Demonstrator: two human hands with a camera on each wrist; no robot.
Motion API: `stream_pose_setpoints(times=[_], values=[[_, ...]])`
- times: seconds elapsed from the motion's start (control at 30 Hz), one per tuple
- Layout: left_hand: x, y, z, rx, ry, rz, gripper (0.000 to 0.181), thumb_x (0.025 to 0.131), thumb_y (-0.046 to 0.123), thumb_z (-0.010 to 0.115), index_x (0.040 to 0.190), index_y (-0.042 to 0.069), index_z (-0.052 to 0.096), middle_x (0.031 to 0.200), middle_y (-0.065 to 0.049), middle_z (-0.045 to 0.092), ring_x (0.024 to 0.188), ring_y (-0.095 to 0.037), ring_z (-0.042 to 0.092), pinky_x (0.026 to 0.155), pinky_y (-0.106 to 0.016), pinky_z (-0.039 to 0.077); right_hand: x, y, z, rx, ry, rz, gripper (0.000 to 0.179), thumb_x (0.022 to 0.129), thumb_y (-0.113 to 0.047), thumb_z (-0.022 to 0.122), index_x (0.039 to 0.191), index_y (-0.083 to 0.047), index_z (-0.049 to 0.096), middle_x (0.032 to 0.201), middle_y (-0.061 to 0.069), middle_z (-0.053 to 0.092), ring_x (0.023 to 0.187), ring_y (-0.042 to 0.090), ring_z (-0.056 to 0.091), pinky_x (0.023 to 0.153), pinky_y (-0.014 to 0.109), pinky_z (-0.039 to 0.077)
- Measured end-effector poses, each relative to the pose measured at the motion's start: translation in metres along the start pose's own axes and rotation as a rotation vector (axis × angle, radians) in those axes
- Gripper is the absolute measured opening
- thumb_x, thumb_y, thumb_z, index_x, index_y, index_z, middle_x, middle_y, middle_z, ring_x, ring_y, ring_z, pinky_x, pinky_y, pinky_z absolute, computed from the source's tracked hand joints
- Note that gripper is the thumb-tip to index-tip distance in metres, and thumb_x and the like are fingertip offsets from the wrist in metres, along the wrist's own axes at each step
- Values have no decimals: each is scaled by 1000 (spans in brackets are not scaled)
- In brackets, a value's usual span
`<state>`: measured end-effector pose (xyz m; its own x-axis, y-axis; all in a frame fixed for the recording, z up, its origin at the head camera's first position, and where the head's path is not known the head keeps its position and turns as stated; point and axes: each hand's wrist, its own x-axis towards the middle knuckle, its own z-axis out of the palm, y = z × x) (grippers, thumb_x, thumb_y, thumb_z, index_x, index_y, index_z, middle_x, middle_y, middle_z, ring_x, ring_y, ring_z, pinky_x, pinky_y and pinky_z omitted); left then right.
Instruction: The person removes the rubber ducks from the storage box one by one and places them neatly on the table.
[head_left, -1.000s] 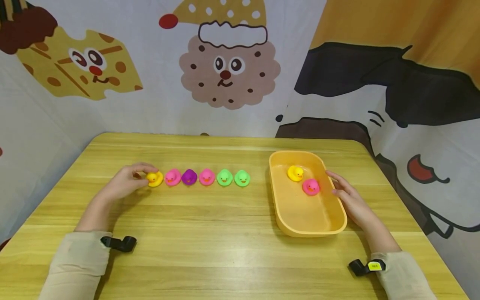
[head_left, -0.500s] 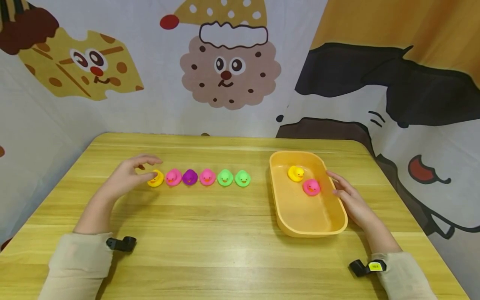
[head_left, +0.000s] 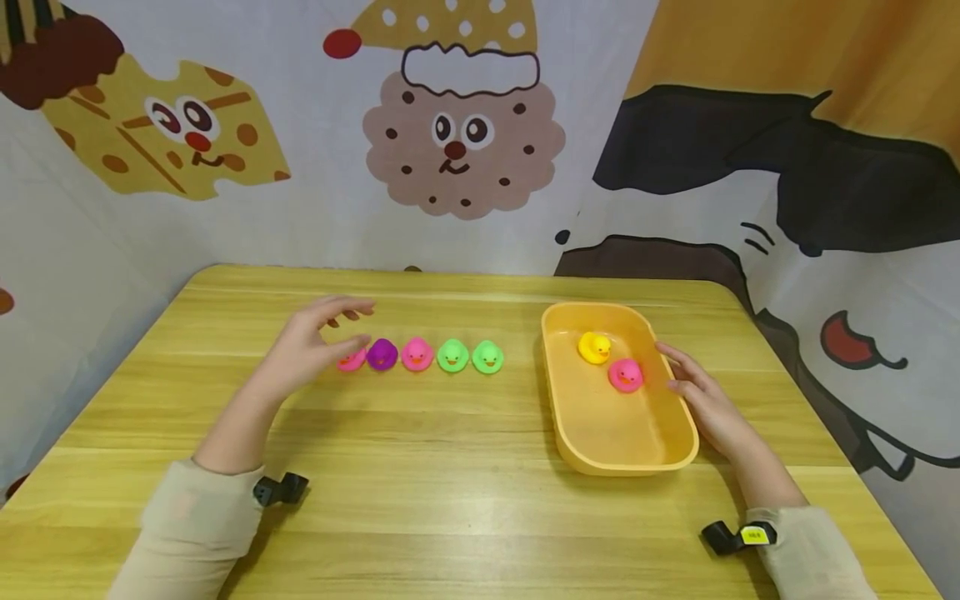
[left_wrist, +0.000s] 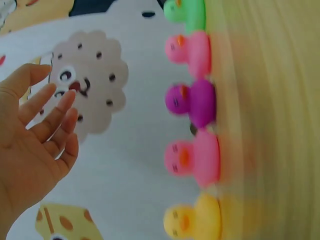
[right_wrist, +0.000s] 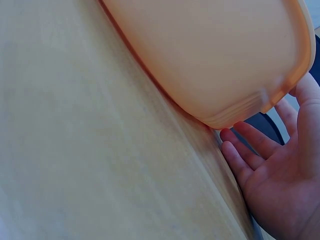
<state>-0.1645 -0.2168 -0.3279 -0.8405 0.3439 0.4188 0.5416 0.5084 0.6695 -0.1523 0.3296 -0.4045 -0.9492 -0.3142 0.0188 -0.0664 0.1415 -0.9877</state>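
Behind a glossy, wood-grained table (head_left: 465,525), a pale cloth backdrop (head_left: 517,237) with cartoon figures is hung. Side by side on the tabletop are lined up a yellow duck (left_wrist: 205,217), hidden from the head view, a pink duck (head_left: 350,360), a purple duck (head_left: 382,355), a second pink duck (head_left: 417,355) and two green ducks (head_left: 453,356) (head_left: 488,357). The row appears to be being laid out; the next move would seem to call for a pick from the orange tub (head_left: 600,429), where another yellow duck (head_left: 595,347) and a third pink duck (head_left: 626,376) lie. Near the row's left end, the left hand (head_left: 303,346) is raised, fingers apart, nothing pinched. The tub's rim is held by the right hand (head_left: 708,408), thumb over the edge, fingers parted along the outer wall. The ducks are smooth and rounded, probably soft rubber; the tub, seemingly thin plastic, is round-cornered.
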Motion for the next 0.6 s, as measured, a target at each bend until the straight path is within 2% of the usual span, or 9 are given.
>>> stream_pose_setpoints(times=[0.2,0.43,0.6], values=[[13,17,21,-63,10,25,40,85,4,72,124,3,62,114,-11,63,103,-25,54,83,-40,38,0,1,0,-17,5,1,53,102,-10,41,152,-13,24,146,15,30,115,4,50,86,25,48],[28,39,42,-103,0,74,41,82,4,75,122,4,64,115,-9,64,101,-22,54,83,-40,40,-1,2,-1,-7,4,-22,52,102,-9,40,152,-12,25,140,3,37,115,5,51,86,25,49],[39,51,60,-140,-11,89,39,83,10,75,120,6,65,114,-3,64,100,-19,54,83,-39,41,0,2,-1,-2,-3,-30,52,102,-9,40,152,-12,25,140,2,37,115,5,51,86,25,48]])
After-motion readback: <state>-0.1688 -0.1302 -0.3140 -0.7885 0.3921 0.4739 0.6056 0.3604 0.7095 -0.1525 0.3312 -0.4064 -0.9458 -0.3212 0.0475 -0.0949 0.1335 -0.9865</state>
